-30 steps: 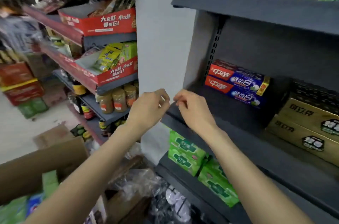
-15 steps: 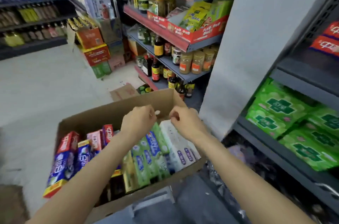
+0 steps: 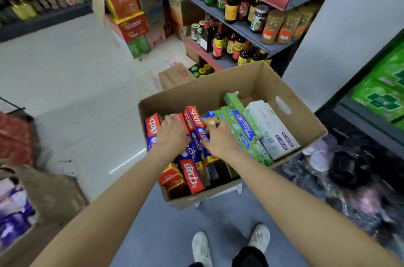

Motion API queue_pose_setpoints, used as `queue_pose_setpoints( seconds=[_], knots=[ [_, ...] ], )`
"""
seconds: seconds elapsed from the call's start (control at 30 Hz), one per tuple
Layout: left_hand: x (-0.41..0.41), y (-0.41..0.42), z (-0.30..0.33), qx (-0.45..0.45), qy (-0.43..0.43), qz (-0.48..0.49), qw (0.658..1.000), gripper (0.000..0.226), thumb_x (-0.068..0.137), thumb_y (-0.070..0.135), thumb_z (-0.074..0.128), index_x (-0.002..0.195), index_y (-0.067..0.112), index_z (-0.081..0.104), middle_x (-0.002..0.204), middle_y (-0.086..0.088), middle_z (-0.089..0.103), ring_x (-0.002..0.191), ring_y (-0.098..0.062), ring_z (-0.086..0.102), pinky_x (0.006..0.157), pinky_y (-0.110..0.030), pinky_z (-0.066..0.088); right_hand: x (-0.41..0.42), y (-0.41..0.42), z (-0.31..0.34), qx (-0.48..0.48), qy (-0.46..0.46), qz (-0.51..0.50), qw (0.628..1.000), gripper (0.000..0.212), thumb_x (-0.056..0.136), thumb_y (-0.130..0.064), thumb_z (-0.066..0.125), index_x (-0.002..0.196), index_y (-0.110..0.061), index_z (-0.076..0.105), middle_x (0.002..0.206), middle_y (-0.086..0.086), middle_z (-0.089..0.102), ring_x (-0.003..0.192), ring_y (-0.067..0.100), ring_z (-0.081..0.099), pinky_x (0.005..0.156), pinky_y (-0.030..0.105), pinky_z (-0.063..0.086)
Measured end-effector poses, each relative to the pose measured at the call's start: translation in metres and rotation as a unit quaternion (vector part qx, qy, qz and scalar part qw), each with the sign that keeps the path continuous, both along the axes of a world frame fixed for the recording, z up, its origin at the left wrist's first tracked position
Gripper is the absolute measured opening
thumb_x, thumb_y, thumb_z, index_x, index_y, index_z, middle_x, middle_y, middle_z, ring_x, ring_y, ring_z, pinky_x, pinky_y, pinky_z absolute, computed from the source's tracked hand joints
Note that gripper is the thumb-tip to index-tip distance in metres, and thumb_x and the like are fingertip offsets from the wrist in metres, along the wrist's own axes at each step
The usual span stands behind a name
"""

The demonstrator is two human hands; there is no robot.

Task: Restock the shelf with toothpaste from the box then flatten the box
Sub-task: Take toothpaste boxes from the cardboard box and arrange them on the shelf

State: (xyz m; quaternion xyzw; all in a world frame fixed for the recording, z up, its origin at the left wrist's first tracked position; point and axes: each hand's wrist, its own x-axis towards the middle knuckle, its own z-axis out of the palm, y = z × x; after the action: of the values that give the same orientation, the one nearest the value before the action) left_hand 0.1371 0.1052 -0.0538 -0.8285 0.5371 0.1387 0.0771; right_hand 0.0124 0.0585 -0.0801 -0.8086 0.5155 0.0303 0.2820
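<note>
Open cardboard box (image 3: pixel 258 83) on a stool, bare floor (image 3: pixel 72 91) leftward, both hands inside, left hand (image 3: pixel 172 133) and right hand (image 3: pixel 218 137) each gripping red-and-blue toothpaste cartons (image 3: pixel 194 135) (about five visible), three green cartons (image 3: pixel 242 129) alongside.

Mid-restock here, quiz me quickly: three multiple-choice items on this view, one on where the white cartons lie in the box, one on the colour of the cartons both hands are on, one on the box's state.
1. In the cardboard box, the white cartons lie:
A. at its right side
B. at its left side
C. on the floor outside it

2. The left hand and right hand are on toothpaste cartons coloured:
A. yellow and black
B. red and blue
C. plain white

3. The box is:
A. flattened
B. taped shut
C. open and holding cartons

Answers: 1 A, they lie against the right wall beside the green cartons; 2 B, red ends and blue bodies show around both hands; 3 C, its top is open with cartons inside.
</note>
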Motion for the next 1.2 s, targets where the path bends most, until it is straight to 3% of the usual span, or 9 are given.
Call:
queue_pose_setpoints(
  seconds=[0.13, 0.37, 0.5, 0.63, 0.73, 0.83, 0.93, 1.1, 1.2],
  knots=[
    [0.003, -0.004, -0.003, 0.027, -0.039, -0.029, 0.998, 0.063, 0.094, 0.034, 0.053, 0.137, -0.007, 0.035, 0.141, -0.027, 0.039, 0.132, -0.036, 0.036, 0.104, -0.036, 0.038, 0.021, 0.015, -0.011, -0.124, 0.080, -0.006, 0.989, 0.061, 0.089, -0.043, 0.057, 0.135, -0.008, 0.039, 0.144, 0.015, 0.027, 0.133, 0.029, 0.026, 0.103, 0.041, 0.033],
    [0.011, -0.005, 0.003, -0.021, -0.001, -0.033, 0.999, 0.053, 0.089, 0.041, 0.059, 0.124, 0.003, 0.048, 0.122, -0.012, 0.058, 0.109, -0.027, 0.059, 0.084, -0.033, 0.047, 0.032, 0.007, -0.015, -0.125, 0.074, -0.029, 0.989, 0.077, 0.084, -0.043, 0.064, 0.138, 0.000, 0.031, 0.143, 0.017, 0.026, 0.133, 0.030, 0.025, 0.106, 0.040, 0.029],
    [0.011, -0.007, 0.008, -0.062, 0.104, 0.018, 0.992, 0.043, 0.087, 0.024, 0.065, 0.119, 0.000, 0.050, 0.122, -0.017, 0.056, 0.112, -0.031, 0.056, 0.089, -0.036, 0.047, 0.038, -0.004, -0.012, -0.137, 0.096, -0.020, 0.986, 0.061, 0.084, -0.029, 0.068, 0.130, -0.001, 0.040, 0.139, 0.014, 0.030, 0.129, 0.028, 0.028, 0.102, 0.035, 0.032],
    [0.017, -0.014, 0.015, -0.115, 0.190, 0.110, 0.969, 0.048, 0.085, 0.022, 0.069, 0.120, -0.003, 0.048, 0.125, -0.020, 0.048, 0.116, -0.031, 0.051, 0.096, -0.039, 0.047, 0.034, -0.008, -0.013, -0.096, 0.075, -0.020, 0.992, 0.077, 0.077, -0.033, 0.075, 0.136, -0.010, 0.031, 0.141, 0.014, 0.025, 0.132, 0.029, 0.023, 0.103, 0.038, 0.032],
    [0.026, -0.018, 0.016, -0.142, 0.226, 0.161, 0.950, 0.045, 0.084, 0.028, 0.070, 0.112, -0.001, 0.052, 0.118, -0.018, 0.058, 0.107, -0.028, 0.060, 0.086, -0.037, 0.053, 0.033, -0.013, -0.009, -0.051, 0.088, -0.019, 0.995, 0.090, 0.073, -0.034, 0.078, 0.143, -0.015, 0.024, 0.143, 0.014, 0.021, 0.135, 0.030, 0.018, 0.106, 0.040, 0.029],
    [0.029, -0.020, 0.019, -0.163, 0.282, 0.196, 0.925, 0.050, 0.086, 0.026, 0.067, 0.121, 0.000, 0.043, 0.121, -0.017, 0.056, 0.104, -0.028, 0.063, 0.064, -0.028, 0.050, 0.041, -0.018, -0.002, -0.023, 0.121, -0.021, 0.992, 0.081, 0.070, -0.030, 0.079, 0.135, -0.016, 0.032, 0.140, 0.014, 0.024, 0.133, 0.031, 0.020, 0.105, 0.040, 0.028],
    [0.029, -0.018, 0.016, -0.179, 0.290, 0.183, 0.922, 0.047, 0.092, 0.028, 0.060, 0.124, 0.001, 0.039, 0.121, -0.019, 0.057, 0.103, -0.029, 0.063, 0.066, -0.031, 0.050, 0.046, -0.018, -0.001, -0.006, 0.107, -0.033, 0.994, 0.070, 0.073, -0.021, 0.076, 0.129, -0.011, 0.035, 0.137, 0.014, 0.026, 0.131, 0.031, 0.020, 0.105, 0.040, 0.028],
    [0.042, -0.016, 0.012, -0.232, 0.321, 0.233, 0.888, 0.050, 0.091, 0.035, 0.059, 0.124, 0.001, 0.045, 0.118, -0.016, 0.060, 0.102, -0.027, 0.063, 0.068, -0.029, 0.047, 0.031, -0.017, 0.006, 0.028, -0.055, -0.106, 0.992, 0.048, 0.079, -0.026, 0.073, 0.118, -0.011, 0.051, 0.134, 0.010, 0.038, 0.129, 0.025, 0.031, 0.104, 0.037, 0.033],
    [0.051, -0.026, 0.013, -0.264, 0.398, 0.311, 0.822, 0.050, 0.076, 0.043, 0.072, 0.098, 0.000, 0.062, 0.098, -0.015, 0.069, 0.088, -0.029, 0.068, 0.074, -0.036, 0.056, 0.015, -0.018, 0.026, 0.059, -0.193, -0.192, 0.960, 0.013, 0.083, -0.018, 0.068, 0.083, -0.013, 0.056, 0.115, 0.016, 0.060, 0.108, 0.028, 0.057, 0.087, 0.035, 0.046]
  ],
)
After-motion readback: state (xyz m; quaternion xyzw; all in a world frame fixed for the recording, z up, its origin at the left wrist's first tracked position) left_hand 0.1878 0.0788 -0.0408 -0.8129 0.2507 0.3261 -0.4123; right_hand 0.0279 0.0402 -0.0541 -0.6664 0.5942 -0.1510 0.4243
